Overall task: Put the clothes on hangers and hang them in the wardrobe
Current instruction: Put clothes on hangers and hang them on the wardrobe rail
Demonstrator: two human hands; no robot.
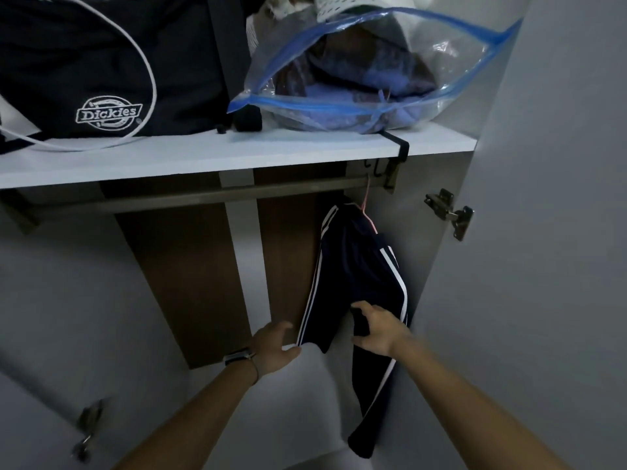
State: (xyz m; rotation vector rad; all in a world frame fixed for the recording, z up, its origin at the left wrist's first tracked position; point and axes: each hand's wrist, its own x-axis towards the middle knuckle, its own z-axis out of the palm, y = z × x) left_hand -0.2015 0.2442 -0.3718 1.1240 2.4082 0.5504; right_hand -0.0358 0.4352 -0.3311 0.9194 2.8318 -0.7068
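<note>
I'm looking into an open wardrobe (509,232), white shelf (237,157) across the top, rail (203,195) just beneath it. At the shelf's left end sits a black bag (101,69) with a white cord; toward the right end, a clear plastic bag (356,79) stuffed with clothes. Down low, my left hand (273,347), watch (237,357) on the wrist, is spread open, fingertips touching the pants' left edge. The dark striped pants (356,266) hang from a pink hanger (366,201) at the rail's right end. My right hand (376,329) grips a fold of the pants, fingers curled round the fabric. A door hinge (449,212) shows far right.
</note>
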